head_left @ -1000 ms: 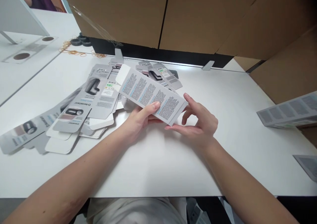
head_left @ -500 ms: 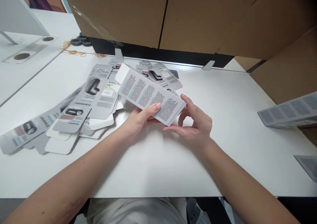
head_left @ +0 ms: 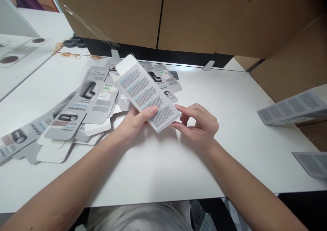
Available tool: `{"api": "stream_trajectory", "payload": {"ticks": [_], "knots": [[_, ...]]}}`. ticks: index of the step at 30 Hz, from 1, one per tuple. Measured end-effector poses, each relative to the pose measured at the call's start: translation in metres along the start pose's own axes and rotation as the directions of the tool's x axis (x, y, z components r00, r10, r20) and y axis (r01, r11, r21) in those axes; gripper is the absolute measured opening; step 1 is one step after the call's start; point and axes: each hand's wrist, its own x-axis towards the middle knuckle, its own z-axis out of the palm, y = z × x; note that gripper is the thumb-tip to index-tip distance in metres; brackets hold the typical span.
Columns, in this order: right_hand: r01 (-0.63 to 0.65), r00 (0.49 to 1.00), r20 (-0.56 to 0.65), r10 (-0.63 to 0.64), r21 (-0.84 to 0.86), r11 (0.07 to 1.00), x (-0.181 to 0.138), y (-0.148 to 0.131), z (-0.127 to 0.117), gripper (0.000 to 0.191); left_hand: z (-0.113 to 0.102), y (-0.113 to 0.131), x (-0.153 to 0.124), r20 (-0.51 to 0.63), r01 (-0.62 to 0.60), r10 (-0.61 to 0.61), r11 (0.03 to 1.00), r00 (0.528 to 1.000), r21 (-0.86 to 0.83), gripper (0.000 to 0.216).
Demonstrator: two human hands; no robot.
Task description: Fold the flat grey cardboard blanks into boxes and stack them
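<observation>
A grey-white printed cardboard box (head_left: 145,91), its side covered in text panels, is held tilted above the table. Its far end has a white flap standing out. My left hand (head_left: 139,120) grips the box from the left, thumb on the text face and fingers hidden underneath. At the near right corner, my right hand (head_left: 199,124) has its thumb and index finger on the box's closed-looking end. Behind and left of it lies a pile of flattened printed cartons (head_left: 88,91), partly covered by the held box.
Large brown cardboard boxes (head_left: 112,16) rise behind the white table (head_left: 143,169). Black rings (head_left: 74,42) and rubber bands (head_left: 67,55) lie at the back left. Another printed box (head_left: 293,108) stands at the right, with one more carton (head_left: 310,164) nearer the edge.
The box has turned clockwise, its flapped far end now pointing more away from me. My right hand stays at its near end. The whole view has shifted slightly.
</observation>
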Motion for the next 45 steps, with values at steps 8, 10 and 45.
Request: {"api": "stream_trajectory", "payload": {"ticks": [8,10,45], "knots": [[0.034,0.998,-0.054,-0.025,0.162,0.986,-0.002,0.005,0.007,0.042,-0.001,-0.003,0.003,0.030,0.029,-0.029,0.999,0.999,0.025,0.081],[0.029,0.998,-0.052,-0.021,0.170,0.985,-0.001,0.005,0.007,0.041,-0.003,-0.005,0.003,0.049,0.036,-0.037,0.999,0.998,0.010,0.078],[-0.480,0.851,0.358,0.384,0.231,0.847,0.006,0.008,-0.017,0.081,-0.004,-0.007,-0.003,0.290,-0.353,0.223,0.758,0.931,0.549,0.078]]}}
